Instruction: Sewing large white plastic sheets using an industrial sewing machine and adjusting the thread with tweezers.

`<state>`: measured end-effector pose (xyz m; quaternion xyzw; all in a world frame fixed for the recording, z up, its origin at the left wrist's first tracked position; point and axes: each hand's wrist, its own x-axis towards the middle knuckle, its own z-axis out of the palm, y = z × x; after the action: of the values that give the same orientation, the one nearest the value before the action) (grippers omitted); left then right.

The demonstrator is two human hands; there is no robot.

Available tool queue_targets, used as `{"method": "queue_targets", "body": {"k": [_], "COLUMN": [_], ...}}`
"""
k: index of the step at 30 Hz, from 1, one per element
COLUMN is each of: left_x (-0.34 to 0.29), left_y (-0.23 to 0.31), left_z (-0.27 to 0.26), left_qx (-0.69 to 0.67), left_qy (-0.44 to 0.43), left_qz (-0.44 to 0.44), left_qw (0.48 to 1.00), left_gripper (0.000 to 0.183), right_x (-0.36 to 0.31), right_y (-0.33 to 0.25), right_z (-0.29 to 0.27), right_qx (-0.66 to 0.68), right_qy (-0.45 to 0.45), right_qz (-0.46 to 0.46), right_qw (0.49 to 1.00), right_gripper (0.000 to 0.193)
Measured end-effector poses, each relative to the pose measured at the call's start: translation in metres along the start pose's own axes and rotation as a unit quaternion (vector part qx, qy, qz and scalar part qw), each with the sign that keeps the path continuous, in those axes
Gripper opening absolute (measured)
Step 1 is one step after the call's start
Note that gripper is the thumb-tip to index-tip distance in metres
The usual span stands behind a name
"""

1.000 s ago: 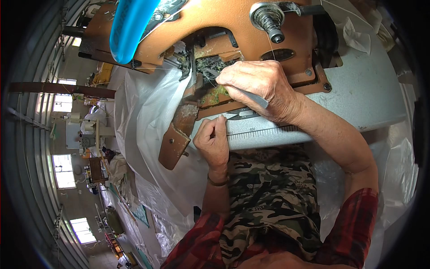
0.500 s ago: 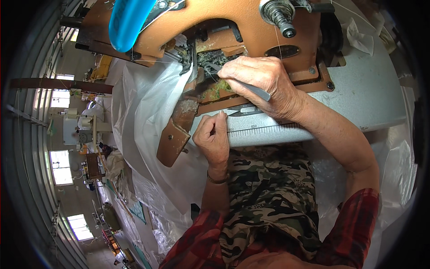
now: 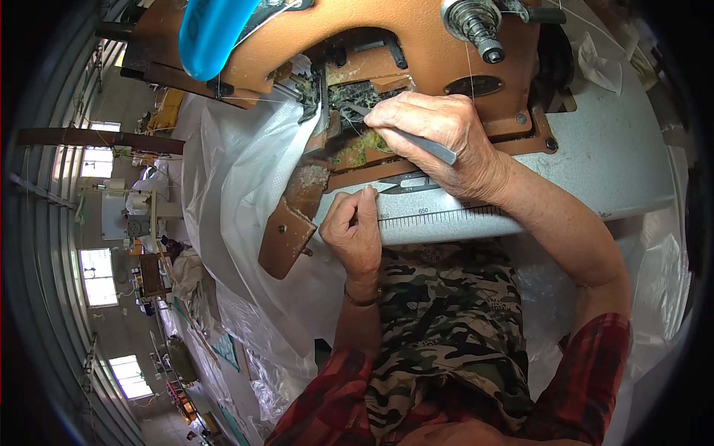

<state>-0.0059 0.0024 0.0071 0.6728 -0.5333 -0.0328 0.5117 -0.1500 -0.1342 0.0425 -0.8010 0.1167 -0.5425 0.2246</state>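
Observation:
My right hand (image 3: 450, 137) is closed round grey metal tweezers (image 3: 428, 145), their tips in the opening of a brown sewing machine (image 3: 327, 41). Dark fibres and greenish lint (image 3: 361, 151) fill that opening; whether the tips grip any of it cannot be made out. At the table's front edge, my left hand (image 3: 354, 230) is closed, its thumb pressed against the curled fingers. Anything inside it is hidden. Beside its thumb lie dark pointed thread snips (image 3: 409, 184). A brown plate (image 3: 286, 236) projects past the table edge, left of that hand.
The grey table (image 3: 602, 163) carries a printed ruler (image 3: 439, 215) along its front edge. White plastic sheeting (image 3: 245, 193) hangs at the left. A blue guard (image 3: 212, 37) and a thread tension knob (image 3: 476, 26) stand out from the machine.
The machine and table have shifted very slightly in view. My right hand has tilted a little with the tweezers, their tail end a bit lower. My left hand stays put.

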Motion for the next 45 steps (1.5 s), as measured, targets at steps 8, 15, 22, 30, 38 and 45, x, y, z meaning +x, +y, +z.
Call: {"method": "queue_targets", "body": {"k": [8,15,22,30,38,45], "left_x": [0.001,0.0,0.0,0.0,-0.001,-0.001], "left_y": [0.002,0.001,0.001,0.0,0.003,0.001], "left_z": [0.001,-0.002,-0.001,-0.001,-0.003,-0.003], "left_qx": [0.0,-0.003,0.006,-0.007,-0.01,-0.014], "left_qy": [0.001,-0.002,-0.004,0.002,0.002,-0.003], "left_qz": [0.008,0.004,0.0,0.008,-0.001,0.001], "left_qw": [1.0,1.0,1.0,1.0,1.0,1.0], "left_gripper": [0.017,0.017,0.017,0.017,0.017,0.016], "right_x": [0.0,0.001,0.002,0.002,0.004,0.004], "right_y": [0.001,0.0,-0.001,-0.005,-0.011,-0.012], "right_z": [0.0,0.004,0.005,0.004,0.003,0.003], "right_qx": [0.049,0.051,0.058,0.066,0.08,0.145], "right_qy": [0.001,0.033,0.035,0.021,0.015,0.029], "right_qz": [0.047,0.043,0.057,0.083,0.119,0.178], "right_qw": [0.998,0.997,0.996,0.994,0.99,0.973], "right_gripper": [0.017,0.015,0.015,0.016,0.015,0.013]}}
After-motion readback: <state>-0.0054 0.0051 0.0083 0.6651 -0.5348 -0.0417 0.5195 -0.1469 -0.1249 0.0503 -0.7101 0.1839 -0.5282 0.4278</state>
